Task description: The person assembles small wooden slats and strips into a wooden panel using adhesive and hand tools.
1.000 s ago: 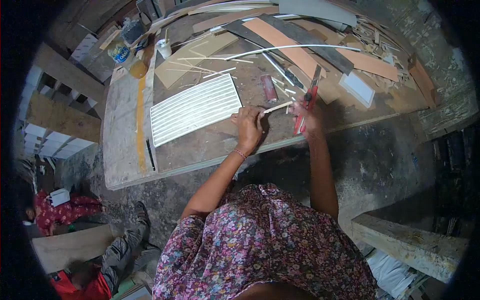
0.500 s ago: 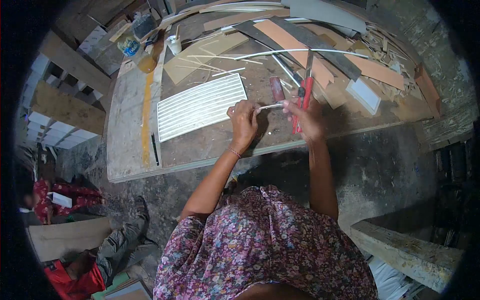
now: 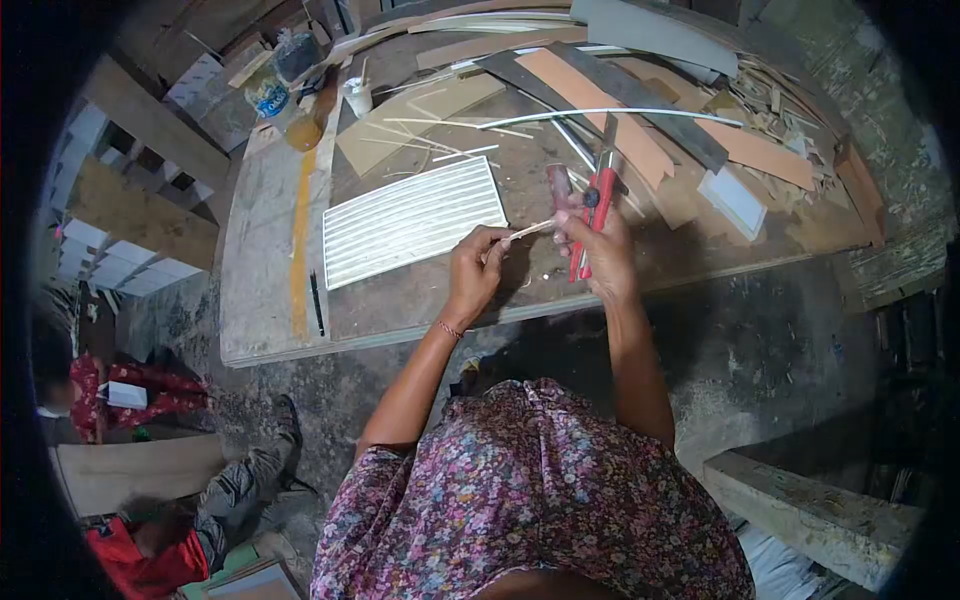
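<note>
My left hand [image 3: 474, 272] is closed in a pinch on one end of a thin pale wooden strip [image 3: 532, 230], just above the front part of the workbench. The strip's other end meets my right hand [image 3: 604, 250], whose fingers are wrapped round a red cutter knife [image 3: 603, 200] with a black slider, its blade pointing away from me. Left of my hands lies a white slatted panel [image 3: 410, 222], its near right corner close to my left fingers. Behind the right hand is a dark reddish cylindrical piece [image 3: 559, 182], partly covered.
The workbench [image 3: 400, 315] carries a black pen-like stick [image 3: 316, 303], a white cup [image 3: 357, 97], a jar of amber liquid [image 3: 302, 131], orange strips [image 3: 590, 115] and a scrap pile [image 3: 785, 120]. Two people sit on the floor at left, one in a red shirt [image 3: 150, 555].
Both hands have shifted slightly left and nearer to me, with the strip between them now tilted more upward to the right. The cutter knife leans more. The view has shifted a little.
</note>
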The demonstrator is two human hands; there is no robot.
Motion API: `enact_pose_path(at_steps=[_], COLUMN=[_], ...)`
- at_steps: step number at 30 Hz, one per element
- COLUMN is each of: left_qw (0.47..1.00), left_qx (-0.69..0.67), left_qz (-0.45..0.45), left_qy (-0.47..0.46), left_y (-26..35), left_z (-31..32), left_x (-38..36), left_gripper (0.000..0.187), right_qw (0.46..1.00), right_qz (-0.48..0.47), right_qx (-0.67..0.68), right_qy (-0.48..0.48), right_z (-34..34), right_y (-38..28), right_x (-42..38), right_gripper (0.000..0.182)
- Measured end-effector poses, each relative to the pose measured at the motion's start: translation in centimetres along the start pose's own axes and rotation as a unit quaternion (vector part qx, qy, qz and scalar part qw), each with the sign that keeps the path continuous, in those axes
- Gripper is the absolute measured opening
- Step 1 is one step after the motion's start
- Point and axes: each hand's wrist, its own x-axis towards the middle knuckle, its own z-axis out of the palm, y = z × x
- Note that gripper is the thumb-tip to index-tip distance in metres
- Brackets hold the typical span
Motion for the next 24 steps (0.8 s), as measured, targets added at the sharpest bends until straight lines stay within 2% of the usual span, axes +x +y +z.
enact_pose_path(at_steps=[2, 5, 6, 7, 8, 9, 12, 15, 18, 21, 24], left_qw=[1.0, 0.999, 0.999, 0.999, 0.999, 0.999, 0.999, 0.999, 0.998, 0.997, 0.993], left_qx=[0.008, 0.015, 0.014, 0.013, 0.012, 0.014, 0.028, 0.01, 0.011, 0.011, -0.025], left_qz=[0.017, 0.027, 0.026, 0.025, 0.025, 0.02, 0.012, -0.001, -0.038, -0.045, -0.086], left_qy=[0.017, 0.028, 0.03, 0.033, 0.037, 0.038, 0.044, 0.046, 0.044, 0.063, 0.075], left_y=[0.0, -0.8, -1.2, -1.8, -2.2, -2.3, -2.4, -3.0, -2.8, -3.2, -4.2], left_z=[-0.1, -0.2, -0.1, 0.1, 0.2, 0.2, 0.2, 0.1, -0.1, -0.2, -0.1], left_x=[-0.2, -0.8, -1.0, -1.2, -1.4, -1.5, -1.8, -1.9, -1.9, -2.1, -2.4], left_gripper=[0.011, 0.011, 0.011, 0.011, 0.011, 0.011, 0.011, 0.013, 0.014, 0.015, 0.015], right_qw=[1.0, 0.958, 0.927, 0.879, 0.815, 0.737, 0.701, 0.748, 0.714, 0.718, 0.818], right_qz=[0.013, 0.083, -0.028, -0.104, -0.179, -0.25, -0.16, -0.036, -0.003, -0.143, -0.135], right_qx=[-0.023, -0.273, -0.372, -0.46, -0.539, -0.608, -0.681, -0.654, -0.69, -0.666, -0.553], right_qy=[0.015, 0.029, 0.026, 0.071, 0.114, 0.155, 0.139, 0.107, 0.116, 0.145, 0.086], right_z=[0.5, -2.1, -3.6, -6.0, -8.5, -8.7, -10.0, -10.8, -7.9, -8.7, -4.5], right_y=[-0.2, 0.0, 1.8, 4.8, 8.2, 8.5, 8.3, 9.2, 6.5, 8.8, 5.2], right_x=[-0.2, 1.4, 2.7, 4.2, 5.7, 6.1, 6.2, 7.3, 6.2, 7.3, 6.2], right_gripper=[0.028, 0.028, 0.027, 0.026, 0.025, 0.024, 0.025, 0.025, 0.023, 0.017, 0.02])
